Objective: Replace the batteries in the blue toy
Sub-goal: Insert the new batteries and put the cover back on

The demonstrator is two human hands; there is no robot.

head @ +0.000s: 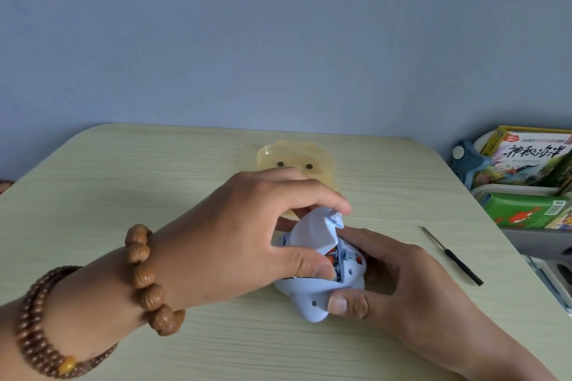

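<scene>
Much of the blue toy was hidden under the left hand. Only a bit of orange from the batteries could be seen in the open gap, and how many were inside could not be told. The yellow box behind was half covered by the same hand. The toy was held low at the middle of the counter, between the two hands. Its pale cover was tilted up and pinched by the left hand's curled fingers and thumb. The toy's body was gripped from the right by the right hand, thumb pressed on its near side.
</scene>
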